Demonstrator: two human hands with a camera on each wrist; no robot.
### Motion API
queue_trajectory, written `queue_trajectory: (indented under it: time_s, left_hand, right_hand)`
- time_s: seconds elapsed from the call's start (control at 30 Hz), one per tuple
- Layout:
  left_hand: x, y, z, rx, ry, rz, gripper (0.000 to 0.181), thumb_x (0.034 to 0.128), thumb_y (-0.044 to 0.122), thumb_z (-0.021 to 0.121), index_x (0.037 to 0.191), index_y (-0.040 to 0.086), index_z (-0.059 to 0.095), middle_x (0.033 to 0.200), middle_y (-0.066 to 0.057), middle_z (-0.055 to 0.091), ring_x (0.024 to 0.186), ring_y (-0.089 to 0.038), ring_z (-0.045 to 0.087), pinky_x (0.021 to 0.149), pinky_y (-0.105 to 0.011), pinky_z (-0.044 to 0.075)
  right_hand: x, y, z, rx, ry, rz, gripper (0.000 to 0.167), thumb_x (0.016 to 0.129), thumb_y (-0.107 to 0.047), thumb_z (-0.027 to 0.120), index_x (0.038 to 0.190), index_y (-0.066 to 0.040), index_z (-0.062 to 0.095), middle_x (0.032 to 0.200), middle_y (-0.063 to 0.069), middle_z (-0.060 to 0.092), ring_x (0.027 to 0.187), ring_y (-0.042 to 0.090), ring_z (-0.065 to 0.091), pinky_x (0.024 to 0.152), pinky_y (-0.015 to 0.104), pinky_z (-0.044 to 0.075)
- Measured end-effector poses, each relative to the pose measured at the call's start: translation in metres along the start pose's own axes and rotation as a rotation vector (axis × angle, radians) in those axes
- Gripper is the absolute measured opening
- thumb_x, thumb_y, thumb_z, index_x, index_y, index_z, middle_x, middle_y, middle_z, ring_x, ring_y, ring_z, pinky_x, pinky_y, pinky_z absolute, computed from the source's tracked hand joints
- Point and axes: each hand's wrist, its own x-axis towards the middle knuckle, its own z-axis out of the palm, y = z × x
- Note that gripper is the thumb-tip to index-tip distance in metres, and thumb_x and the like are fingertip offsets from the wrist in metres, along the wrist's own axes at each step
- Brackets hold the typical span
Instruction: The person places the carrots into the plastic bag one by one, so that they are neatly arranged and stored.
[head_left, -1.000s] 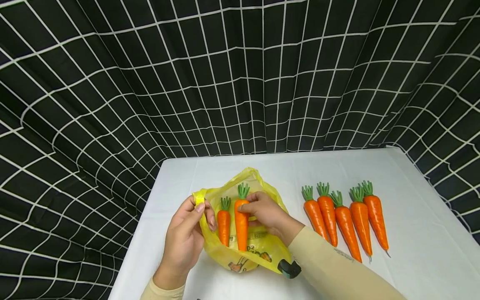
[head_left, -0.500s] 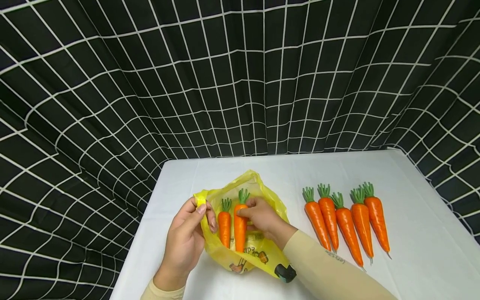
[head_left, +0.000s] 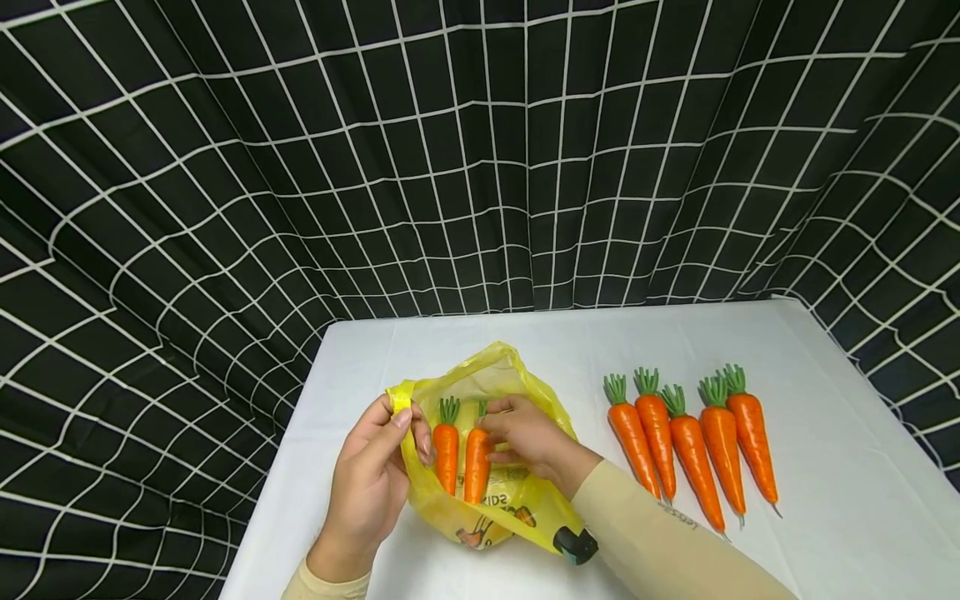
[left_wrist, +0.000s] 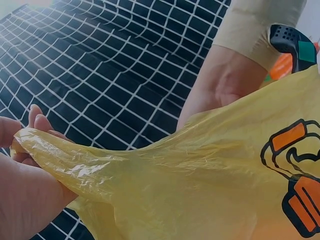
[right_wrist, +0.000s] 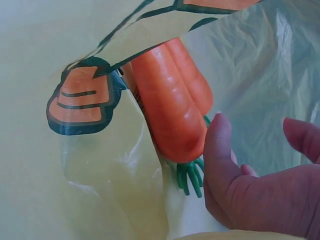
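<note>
A yellow plastic bag point(head_left: 431, 507) stands with its mouth open, two orange carrots inside side by side, the left one point(head_left: 446, 458) and the right one point(head_left: 476, 468). My left hand point(head_left: 367, 487) pinches the bag's left handle between thumb and fingers; the left wrist view shows the film point(left_wrist: 175, 195) stretched from that hand point(left_wrist: 27, 190). Inside the bag, my right hand point(head_left: 531, 437) is beside the right carrot's green top, partly hiding it. In the right wrist view this hand point(right_wrist: 270, 192) has its thumb apart and fingers extended beside the carrot point(right_wrist: 172, 105), without gripping it.
Several more carrots point(head_left: 697, 454) lie in a row on the white table point(head_left: 847, 450), right of the bag, tops pointing away. A black gridded curtain point(head_left: 480, 167) surrounds the table's back and sides. A black device point(head_left: 576, 546) is at the right wrist.
My right hand has let go of the right carrot, which has gone lower into the bag beside the other one. My left hand keeps its hold on the handle.
</note>
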Motion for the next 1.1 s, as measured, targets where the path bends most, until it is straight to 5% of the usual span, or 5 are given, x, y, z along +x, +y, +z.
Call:
queue_trajectory:
  time_s: [0.83, 1.1]
  left_hand:
    - [0.0, 0.001, -0.002, -0.004, -0.002, 0.025, 0.017, 0.1177, 0.009, 0.043, 0.116, -0.001, 0.056, 0.09, -0.008, 0.056, 0.079, -0.019, 0.056, 0.076, -0.028, 0.054]
    - [0.0, 0.001, -0.003, 0.003, -0.003, 0.032, 0.017, 0.118, 0.009, 0.042, 0.118, -0.002, 0.055, 0.09, -0.008, 0.056, 0.079, -0.02, 0.056, 0.076, -0.028, 0.054]
  right_hand:
    - [-0.026, -0.023, -0.011, 0.065, -0.144, -0.051, 0.053, 0.101, -0.019, 0.074, 0.14, 0.006, 0.05, 0.137, 0.029, 0.056, 0.121, 0.047, 0.061, 0.09, 0.052, 0.063]
    - [-0.036, -0.032, -0.026, 0.059, -0.22, -0.069, 0.054, 0.102, -0.02, 0.071, 0.143, 0.006, 0.048, 0.131, 0.023, 0.061, 0.115, 0.04, 0.067, 0.088, 0.046, 0.063]
